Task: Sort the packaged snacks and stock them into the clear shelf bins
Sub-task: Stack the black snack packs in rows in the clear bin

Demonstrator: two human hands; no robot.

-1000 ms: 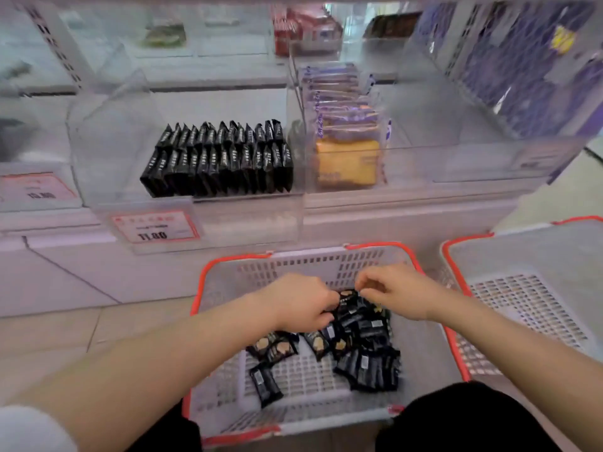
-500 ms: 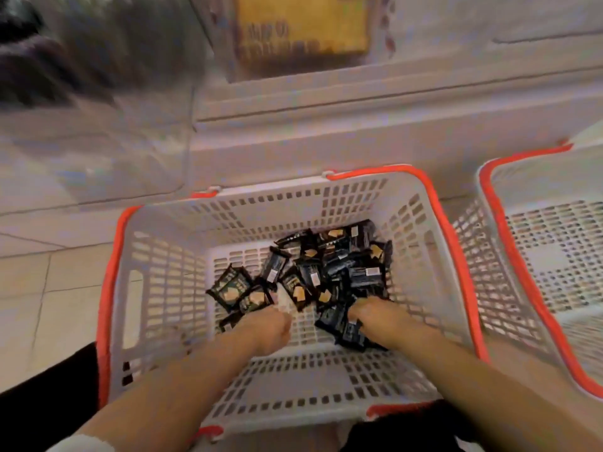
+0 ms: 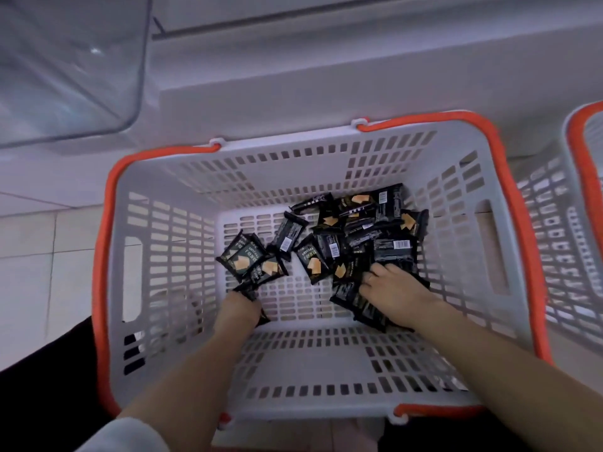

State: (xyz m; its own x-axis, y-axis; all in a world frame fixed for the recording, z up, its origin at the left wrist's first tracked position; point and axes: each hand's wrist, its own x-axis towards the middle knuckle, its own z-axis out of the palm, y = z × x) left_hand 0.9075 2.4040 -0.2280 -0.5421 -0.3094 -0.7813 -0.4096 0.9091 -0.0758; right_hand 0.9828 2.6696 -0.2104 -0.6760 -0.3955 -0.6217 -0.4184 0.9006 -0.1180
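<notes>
A white slotted basket [image 3: 169, 243] with an orange rim fills the view, standing on the pale tiled floor [image 3: 29, 256] against the white base of the shelving [image 3: 326, 79]. At 11 o'clock the lower corner of a clear shelf bin [image 3: 75, 70] overhangs the floor, apart from the basket's far rim. At 3 o'clock a second orange-rimmed basket [image 3: 584, 177] stands just beside the first, their walls nearly touching. Dark clothing shows at 7 and 5 o'clock, close under the near rim.

The black snack packets [image 3: 359, 233] lie in a loose heap on the basket bottom, crowded from the centre toward 1 o'clock; a smaller cluster [image 3: 244, 259] sits at 9 o'clock of the heap. A bare strip of slotted bottom runs between the two groups and along the near wall.

The left hand [image 3: 239, 313] is curled closed around a black packet [image 3: 251, 290] at the smaller cluster's near edge. The right hand [image 3: 396, 295] lies knuckles-up on the heap's near side, fingers [image 3: 378, 275] bent down among the packets, several bunched under the palm; whether it has them gripped I cannot tell.
</notes>
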